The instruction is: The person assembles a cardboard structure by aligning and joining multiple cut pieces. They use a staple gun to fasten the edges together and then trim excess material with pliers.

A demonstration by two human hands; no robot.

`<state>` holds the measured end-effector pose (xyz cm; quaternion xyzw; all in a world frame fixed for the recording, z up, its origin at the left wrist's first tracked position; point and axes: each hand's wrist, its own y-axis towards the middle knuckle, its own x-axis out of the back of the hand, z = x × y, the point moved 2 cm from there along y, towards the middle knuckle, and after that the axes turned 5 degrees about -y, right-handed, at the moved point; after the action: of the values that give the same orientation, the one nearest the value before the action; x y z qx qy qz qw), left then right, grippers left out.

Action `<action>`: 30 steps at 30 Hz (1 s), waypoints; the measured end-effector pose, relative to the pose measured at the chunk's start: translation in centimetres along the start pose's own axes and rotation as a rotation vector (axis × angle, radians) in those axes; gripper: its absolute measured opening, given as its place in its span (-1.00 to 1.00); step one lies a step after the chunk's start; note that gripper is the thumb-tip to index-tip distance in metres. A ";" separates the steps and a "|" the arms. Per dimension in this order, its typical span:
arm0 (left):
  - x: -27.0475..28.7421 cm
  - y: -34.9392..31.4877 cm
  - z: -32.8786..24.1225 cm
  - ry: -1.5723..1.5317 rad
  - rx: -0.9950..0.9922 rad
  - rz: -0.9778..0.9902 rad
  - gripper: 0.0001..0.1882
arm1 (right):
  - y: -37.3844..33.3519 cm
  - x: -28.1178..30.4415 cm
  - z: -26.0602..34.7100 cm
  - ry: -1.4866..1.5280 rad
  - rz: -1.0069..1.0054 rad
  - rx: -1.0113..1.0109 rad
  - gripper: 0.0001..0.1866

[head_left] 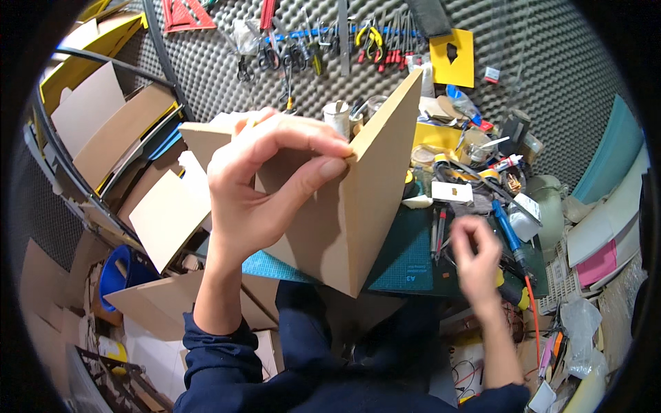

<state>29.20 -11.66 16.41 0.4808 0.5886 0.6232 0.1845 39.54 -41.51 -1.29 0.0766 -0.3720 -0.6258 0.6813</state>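
My left hand [265,182] pinches the top corner where two brown cardboard panels [368,193] meet, holding them upright in a V shape over the green cutting mat [406,265]. Thumb and fingers are closed on the joint. My right hand [475,258] hovers low at the right of the mat, blurred, with fingers curled; whether anything small sits in them I cannot tell. It is nearest to a blue-handled tool [509,237] and some pens [438,230].
Pliers and cutters [323,48] hang on the grey foam wall behind. Cardboard sheets [110,124] stack in a rack at left, more pieces [148,299] lie below. Tape rolls, a yellow board [452,58] and clutter crowd the right side. A blue bucket [117,272] stands lower left.
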 end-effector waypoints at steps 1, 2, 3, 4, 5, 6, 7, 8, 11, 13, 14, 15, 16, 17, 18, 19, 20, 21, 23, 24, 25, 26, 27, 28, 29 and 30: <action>0.0 -0.1 0.1 -0.023 0.002 -0.010 -0.85 | -2.8 -1.9 2.0 -0.045 0.061 0.013 -0.91; 0.1 -0.1 0.3 -0.017 -0.002 -0.004 -0.85 | -5.4 -4.0 3.4 0.046 0.109 -0.058 -0.88; 0.1 -0.1 0.4 -0.029 -0.007 -0.005 -0.85 | -7.4 -6.2 4.3 0.121 0.184 -0.130 -0.84; 0.1 -0.2 0.4 -0.028 -0.011 0.026 -0.86 | -8.7 -8.3 4.7 0.151 0.195 -0.161 -0.79; 0.2 -0.2 0.4 -0.016 -0.001 0.064 -0.87 | -9.8 -10.1 4.8 0.185 0.203 -0.205 -0.75; 0.1 -0.2 0.6 -0.130 -0.019 0.053 -0.87 | -10.6 -11.5 4.8 0.228 0.180 -0.249 -0.72; 0.2 -0.3 0.5 -0.102 -0.009 0.060 -0.86 | -11.3 -12.7 4.6 0.264 0.168 -0.355 -0.69; 0.3 -0.1 0.6 -0.090 -0.028 0.064 -0.85 | -12.2 -13.6 4.7 0.287 0.128 -0.343 -0.70; 0.4 -0.1 0.6 -0.089 -0.023 0.077 -0.85 | -13.4 -16.1 4.0 0.400 0.015 -0.415 -0.73; 0.3 -0.3 0.5 -0.107 0.005 0.066 -0.85 | -14.0 -17.1 3.4 0.463 -0.061 -0.404 -0.74; 0.2 -0.3 0.5 -0.116 0.014 0.057 -0.85 | -14.3 -17.7 3.1 0.497 -0.098 -0.410 -0.74; 0.1 -0.4 0.5 -0.125 0.026 0.047 -0.86 | -14.5 -18.2 2.9 0.518 -0.135 -0.405 -0.75; 0.1 -0.4 0.5 -0.126 0.027 0.044 -0.85 | -14.7 -18.9 2.8 0.539 -0.178 -0.401 -0.75; 0.1 -0.4 0.5 -0.125 0.025 0.043 -0.85 | -14.8 -19.4 2.7 0.563 -0.222 -0.384 -0.75; 0.1 -0.4 0.5 -0.124 0.022 0.040 -0.85 | -15.0 -19.8 2.6 0.606 -0.232 -0.381 -0.77; 0.2 -0.3 0.5 -0.107 0.012 0.048 -0.85 | -15.2 -20.1 2.5 0.623 -0.265 -0.390 -0.78; 0.2 -0.3 0.4 -0.089 0.000 0.057 -0.84 | -15.3 -20.4 2.4 0.646 -0.296 -0.383 -0.79; 0.3 -0.2 0.4 -0.067 -0.017 0.065 -0.84 | -15.3 -20.7 2.4 0.671 -0.322 -0.370 -0.80; 0.2 -0.2 0.2 -0.105 0.012 0.061 -0.84 | -15.5 -20.7 2.2 0.676 -0.316 -0.379 -0.82; 0.2 -0.1 0.1 -0.093 -0.002 0.058 -0.84 | -15.5 -20.7 2.1 0.678 -0.311 -0.377 -0.82; 0.2 -0.1 0.1 -0.091 0.012 0.057 -0.84 | -15.4 -20.7 2.0 0.691 -0.310 -0.358 -0.82; 0.1 0.0 0.1 -0.091 -0.010 0.021 -0.85 | -15.5 -20.5 1.9 0.689 -0.295 -0.377 -0.81; 0.0 0.0 0.2 -0.080 -0.013 -0.013 -0.86 | -15.4 -20.5 1.8 0.681 -0.270 -0.376 -0.81; -0.1 0.0 0.1 -0.094 0.023 -0.018 -0.85 | -15.4 -20.4 1.7 0.671 -0.245 -0.375 -0.81; -0.1 -0.1 0.1 -0.126 0.030 -0.021 -0.85 | -15.4 -20.4 1.6 0.660 -0.221 -0.376 -0.80; -0.1 -0.1 0.1 -0.149 0.056 -0.026 -0.86 | -15.4 -20.3 1.7 0.650 -0.217 -0.333 -0.81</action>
<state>29.30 -11.70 16.26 0.5232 0.5966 0.5664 0.2226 27.52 -25.56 -17.22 0.1985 -0.0194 -0.6893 0.6965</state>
